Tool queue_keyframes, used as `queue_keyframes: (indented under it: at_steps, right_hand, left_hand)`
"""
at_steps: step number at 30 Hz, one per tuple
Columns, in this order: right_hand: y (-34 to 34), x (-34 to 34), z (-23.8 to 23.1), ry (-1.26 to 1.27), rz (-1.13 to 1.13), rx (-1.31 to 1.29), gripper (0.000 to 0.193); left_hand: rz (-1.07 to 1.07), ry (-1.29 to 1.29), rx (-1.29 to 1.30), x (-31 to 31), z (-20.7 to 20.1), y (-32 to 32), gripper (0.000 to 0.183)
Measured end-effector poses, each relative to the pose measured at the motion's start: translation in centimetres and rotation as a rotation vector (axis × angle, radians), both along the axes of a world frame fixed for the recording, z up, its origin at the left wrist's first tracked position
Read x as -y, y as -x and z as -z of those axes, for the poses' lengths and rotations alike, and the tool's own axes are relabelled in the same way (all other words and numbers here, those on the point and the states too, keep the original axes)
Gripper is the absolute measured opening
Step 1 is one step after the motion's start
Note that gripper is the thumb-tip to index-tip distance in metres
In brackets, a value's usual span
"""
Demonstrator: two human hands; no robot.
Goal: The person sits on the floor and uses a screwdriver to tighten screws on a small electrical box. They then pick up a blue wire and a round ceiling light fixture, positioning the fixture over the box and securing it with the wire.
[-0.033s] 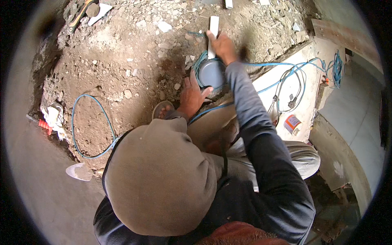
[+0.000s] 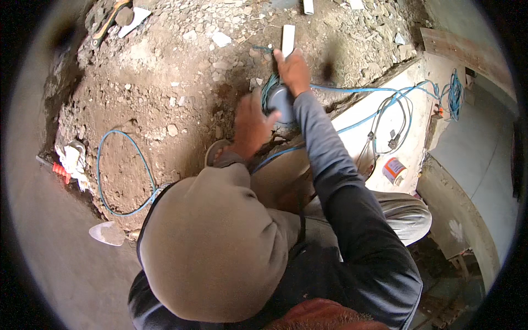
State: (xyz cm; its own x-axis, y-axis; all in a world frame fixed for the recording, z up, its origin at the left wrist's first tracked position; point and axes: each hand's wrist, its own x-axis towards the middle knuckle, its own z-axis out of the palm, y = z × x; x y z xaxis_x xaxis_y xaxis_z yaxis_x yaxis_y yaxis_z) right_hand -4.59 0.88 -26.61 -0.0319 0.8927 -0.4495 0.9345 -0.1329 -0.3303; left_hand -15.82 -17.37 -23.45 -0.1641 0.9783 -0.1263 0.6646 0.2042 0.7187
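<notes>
My right hand (image 2: 295, 71) is wrapped round a narrow white strip (image 2: 288, 37), whose far end sticks out beyond the fingers. Just below that hand sits a round grey cap-like piece (image 2: 280, 102), set in the rubble, with blue-green cord (image 2: 270, 88) looped along its left side. My left hand (image 2: 254, 127), a little blurred, is beside the grey piece with its fingers extended and nothing in them. The right forearm hides part of the grey piece. Whether the strip's near end touches it cannot be seen.
Broken rubble (image 2: 181, 82) covers the ground. A blue cable (image 2: 363, 88) runs right across a white slab (image 2: 352, 129) bearing an orange-labelled can (image 2: 394, 171). A trowel (image 2: 107, 234) lies lower left, near a blue cable loop (image 2: 98, 165). A hammer-like tool (image 2: 104, 30) lies far left.
My left hand has shifted slightly left and away from the grey piece it was touching. My right hand and the white strip have moved slightly; more of the grey piece is now covered.
</notes>
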Motion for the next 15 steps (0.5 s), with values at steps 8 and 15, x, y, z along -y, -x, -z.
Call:
queue_keyframes:
  at_steps: [8, 15]
  right_hand:
    - [2.1, -0.4, 2.1, -0.146, -0.01, 0.024, 0.052]
    - [1.3, -0.6, 3.3, -0.186, -0.09, 0.111, 0.051]
  left_hand:
    - [-0.041, -0.456, -0.816, -19.7, 0.2, 19.3, 0.046]
    - [-0.031, -0.31, -0.932, -21.7, 1.6, 18.6, 0.059]
